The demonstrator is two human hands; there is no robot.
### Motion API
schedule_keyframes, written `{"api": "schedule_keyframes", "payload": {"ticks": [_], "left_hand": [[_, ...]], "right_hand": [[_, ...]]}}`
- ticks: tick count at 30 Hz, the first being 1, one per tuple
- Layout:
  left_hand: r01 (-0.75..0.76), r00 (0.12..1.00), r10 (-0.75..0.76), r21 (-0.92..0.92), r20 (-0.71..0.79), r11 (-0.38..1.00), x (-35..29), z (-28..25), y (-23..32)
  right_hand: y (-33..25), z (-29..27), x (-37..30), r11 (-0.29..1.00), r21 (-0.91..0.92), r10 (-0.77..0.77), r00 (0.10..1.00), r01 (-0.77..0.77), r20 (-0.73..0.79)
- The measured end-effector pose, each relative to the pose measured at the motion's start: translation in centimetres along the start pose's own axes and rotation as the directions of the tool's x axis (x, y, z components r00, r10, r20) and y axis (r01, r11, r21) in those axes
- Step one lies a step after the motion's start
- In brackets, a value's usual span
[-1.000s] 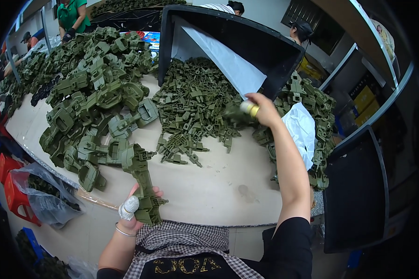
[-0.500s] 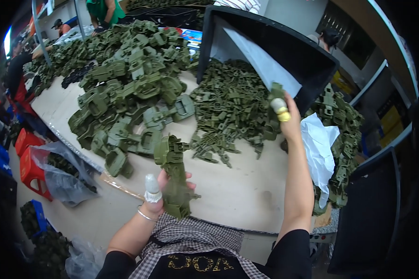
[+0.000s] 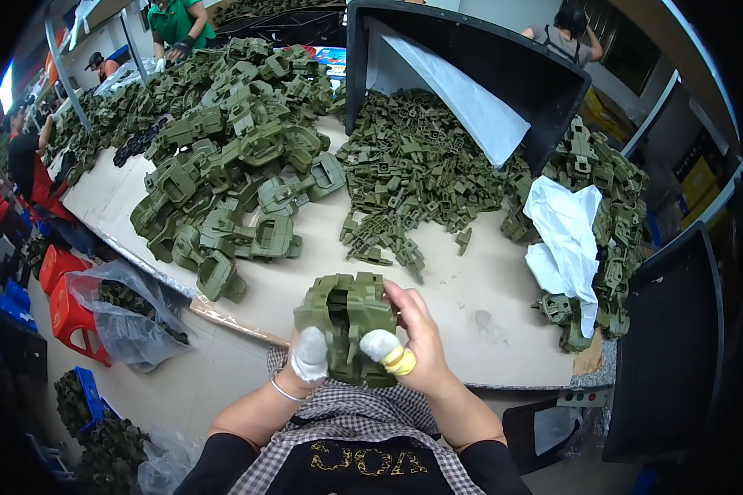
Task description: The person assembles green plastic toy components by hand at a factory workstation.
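Close in front of my apron, both hands hold olive-green moulded plastic toy-vehicle parts (image 3: pixel 367 309) together, with a dark gap running down between them. My left hand (image 3: pixel 304 363) grips the left side, its white-wrapped thumb on top. My right hand (image 3: pixel 421 342) is closed round the right side, fingers along the outer edge, and its thumb, wrapped in white and yellow, presses near the gap. The undersides are hidden. Beyond my hands lies a heap of small green plastic pieces (image 3: pixel 429 157); a pile of larger green vehicle bodies (image 3: pixel 206 190) lies to the left.
A tipped black bin (image 3: pixel 545 74) with a white sheet (image 3: pixel 462 95) stands behind the small pieces. At right, crumpled white plastic (image 3: pixel 565 239) lies on more green parts. Red stools (image 3: pixel 78 318) and a clear bag (image 3: pixel 124 289) stand at left. A person in green (image 3: pixel 173 25) works at the far side.
My right hand has come back from beside the bin with a green part to meet my left hand. The left hand's part has turned, and both hands now hold the parts together.
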State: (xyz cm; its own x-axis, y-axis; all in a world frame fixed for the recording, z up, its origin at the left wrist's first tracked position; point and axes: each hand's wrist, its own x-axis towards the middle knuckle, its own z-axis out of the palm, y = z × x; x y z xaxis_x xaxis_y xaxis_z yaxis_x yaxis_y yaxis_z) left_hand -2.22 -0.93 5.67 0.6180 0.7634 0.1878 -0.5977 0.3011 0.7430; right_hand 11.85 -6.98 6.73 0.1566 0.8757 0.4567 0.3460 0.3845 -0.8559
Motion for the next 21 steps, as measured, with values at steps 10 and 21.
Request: {"api": "schedule_keyframes", "payload": {"ticks": [10,21], "left_hand": [[0.136,0.989,-0.137,-0.028,-0.054,0.990,-2.1,-1.5,-1.2],[0.141,0.990,-0.141,0.047,-0.005,0.989,-2.0,-2.7,-1.6]], "right_hand": [[-0.6,2.0,-2.5,0.996,-0.036,-0.083,0.995,0.081,-0.062],[0.9,1.5,-3.4,0.998,0.069,0.003,0.999,0.000,-0.035]]}}
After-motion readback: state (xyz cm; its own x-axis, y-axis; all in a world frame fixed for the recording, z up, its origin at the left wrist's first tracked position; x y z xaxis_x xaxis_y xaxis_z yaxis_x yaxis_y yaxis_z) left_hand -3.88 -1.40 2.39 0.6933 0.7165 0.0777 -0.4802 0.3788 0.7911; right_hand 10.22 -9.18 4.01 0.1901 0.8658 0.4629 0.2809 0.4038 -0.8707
